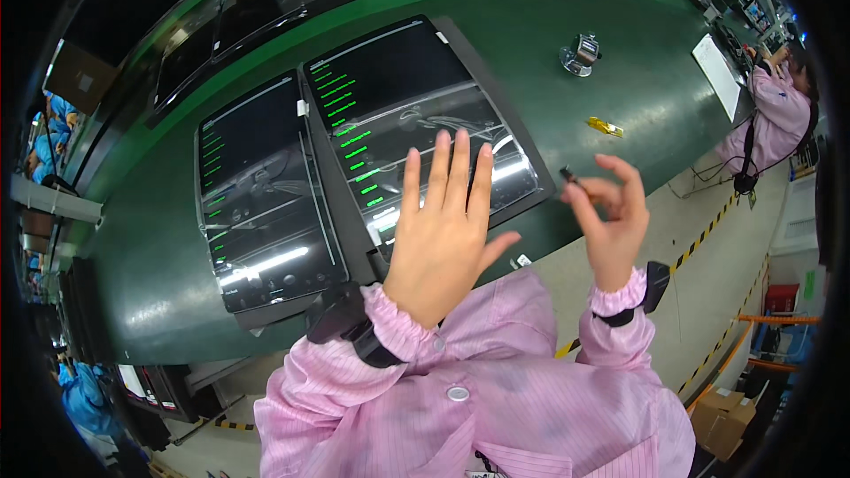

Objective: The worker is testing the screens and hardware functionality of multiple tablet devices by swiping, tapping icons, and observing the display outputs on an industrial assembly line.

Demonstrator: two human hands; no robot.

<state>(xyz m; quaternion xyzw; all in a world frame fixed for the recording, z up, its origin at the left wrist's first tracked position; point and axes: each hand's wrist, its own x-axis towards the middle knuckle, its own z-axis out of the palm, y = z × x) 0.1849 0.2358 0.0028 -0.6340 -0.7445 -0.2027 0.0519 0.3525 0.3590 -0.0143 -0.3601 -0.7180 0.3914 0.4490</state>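
Observation:
Two dark flat display panels lie side by side on the green table, both lit with rows of green text and covered by clear film. Over the lower part of the right panel (pixel 390 57), my left hand (pixel 443 230) is stretched flat, palm down, fingers extended. Whether it touches the film I cannot tell. The left panel (pixel 257 159) lies beyond that hand's wrist. Off the right panel's near corner, my right hand (pixel 611 221) pinches a small dark piece (pixel 567 174) between thumb and forefinger; its exact kind is too small to make out.
On the green table (pixel 522 26) stand a tape dispenser (pixel 582 55) and a small yellow packet (pixel 606 127). A white board (pixel 716 77) lies near the far right edge, beside a person in pink (pixel 779 111). A small white piece (pixel 522 261) is at the near edge.

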